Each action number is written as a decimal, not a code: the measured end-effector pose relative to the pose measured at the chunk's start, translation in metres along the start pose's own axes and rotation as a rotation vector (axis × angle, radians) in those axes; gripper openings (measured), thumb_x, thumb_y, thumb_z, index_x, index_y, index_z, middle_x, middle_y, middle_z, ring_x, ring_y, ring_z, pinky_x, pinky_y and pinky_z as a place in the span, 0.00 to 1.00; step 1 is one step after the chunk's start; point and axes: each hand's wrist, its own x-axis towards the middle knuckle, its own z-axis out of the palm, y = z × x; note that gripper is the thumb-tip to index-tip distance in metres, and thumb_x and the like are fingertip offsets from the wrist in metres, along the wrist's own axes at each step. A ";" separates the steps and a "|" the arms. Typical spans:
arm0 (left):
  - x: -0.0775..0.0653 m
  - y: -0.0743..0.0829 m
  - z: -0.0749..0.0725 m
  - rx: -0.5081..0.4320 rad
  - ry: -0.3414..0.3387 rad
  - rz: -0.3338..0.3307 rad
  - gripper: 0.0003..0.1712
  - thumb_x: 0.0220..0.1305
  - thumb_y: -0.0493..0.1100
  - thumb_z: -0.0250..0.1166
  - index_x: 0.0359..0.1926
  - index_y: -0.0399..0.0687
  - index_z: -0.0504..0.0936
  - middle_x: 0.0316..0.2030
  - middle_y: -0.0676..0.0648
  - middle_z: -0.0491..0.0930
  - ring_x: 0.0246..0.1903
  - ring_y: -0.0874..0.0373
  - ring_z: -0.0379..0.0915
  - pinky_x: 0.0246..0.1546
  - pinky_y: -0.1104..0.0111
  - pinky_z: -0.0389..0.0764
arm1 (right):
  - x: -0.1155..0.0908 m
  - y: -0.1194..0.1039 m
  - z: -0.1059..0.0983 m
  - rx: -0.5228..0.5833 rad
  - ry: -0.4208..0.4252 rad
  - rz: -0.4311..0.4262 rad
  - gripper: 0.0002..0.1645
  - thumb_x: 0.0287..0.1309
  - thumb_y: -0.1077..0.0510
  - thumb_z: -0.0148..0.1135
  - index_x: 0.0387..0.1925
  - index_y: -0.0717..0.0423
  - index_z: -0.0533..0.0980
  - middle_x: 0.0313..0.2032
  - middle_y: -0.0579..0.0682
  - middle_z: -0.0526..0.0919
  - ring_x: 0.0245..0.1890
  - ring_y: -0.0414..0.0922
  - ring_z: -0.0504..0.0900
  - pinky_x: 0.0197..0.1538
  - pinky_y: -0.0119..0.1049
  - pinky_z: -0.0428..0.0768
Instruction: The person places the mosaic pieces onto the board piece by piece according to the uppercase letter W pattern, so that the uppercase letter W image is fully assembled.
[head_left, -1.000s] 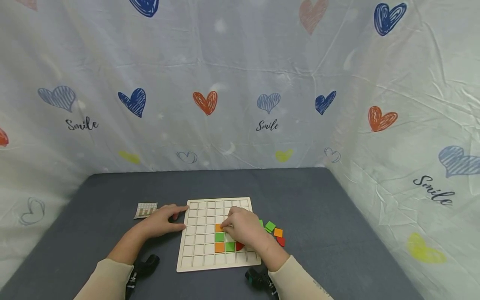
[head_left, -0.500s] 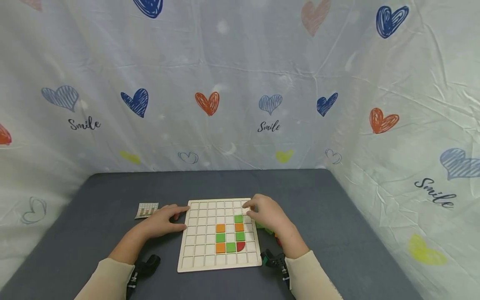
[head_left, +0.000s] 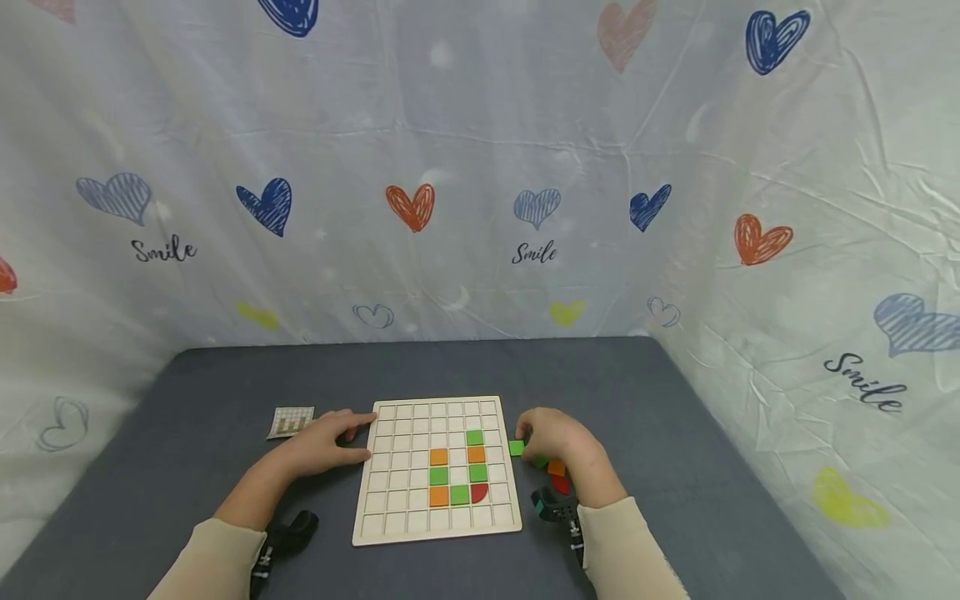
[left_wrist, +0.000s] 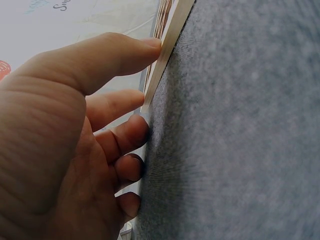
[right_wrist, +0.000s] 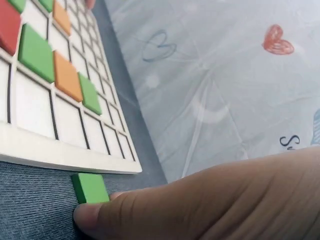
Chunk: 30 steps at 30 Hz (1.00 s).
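A wooden grid board [head_left: 397,525] lies on the dark table. Green, orange and red tiles sit in its cells, among them a red quarter-round tile [head_left: 480,492]. My left hand [head_left: 326,442] rests at the board's left edge; its thumb [left_wrist: 145,47] and index fingertip touch the rim, the other fingers loosely bent. Just right of the board, my right hand [head_left: 558,442] pinches a green square tile [right_wrist: 91,188] at table level between thumb and finger. More green, orange [head_left: 556,467] and red [head_left: 560,484] tiles lie partly hidden under that hand.
A small card printed with a grid pattern [head_left: 290,422] lies left of the board, beyond the left hand. Black wrist devices [head_left: 551,505] hang by both wrists. A white curtain [head_left: 465,125] with hearts stands behind the table.
My right hand let go of an orange tile on the board, moved right past the board's edge, and came down on a green tile among the loose ones. The left hand stays put.
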 end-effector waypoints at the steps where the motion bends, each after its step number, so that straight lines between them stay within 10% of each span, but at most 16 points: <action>1: 0.000 0.000 0.000 -0.004 -0.001 -0.001 0.38 0.65 0.51 0.73 0.71 0.39 0.74 0.31 0.50 0.63 0.30 0.57 0.56 0.33 0.60 0.60 | 0.000 0.000 0.001 -0.007 0.006 -0.003 0.13 0.50 0.68 0.77 0.33 0.54 0.81 0.32 0.47 0.78 0.27 0.47 0.74 0.30 0.39 0.74; 13: -0.001 0.002 0.000 0.001 0.001 0.000 0.39 0.65 0.51 0.73 0.71 0.38 0.74 0.30 0.50 0.63 0.29 0.58 0.56 0.32 0.61 0.60 | -0.003 -0.004 -0.011 0.032 0.134 0.000 0.11 0.50 0.65 0.73 0.37 0.55 0.82 0.26 0.48 0.77 0.19 0.45 0.71 0.25 0.39 0.71; 30: -0.001 -0.001 -0.001 -0.004 -0.004 0.007 0.39 0.65 0.51 0.73 0.72 0.39 0.73 0.31 0.50 0.63 0.29 0.58 0.56 0.33 0.61 0.60 | -0.017 -0.063 0.006 0.056 0.268 -0.319 0.13 0.58 0.65 0.68 0.45 0.55 0.84 0.29 0.40 0.78 0.21 0.39 0.68 0.26 0.33 0.68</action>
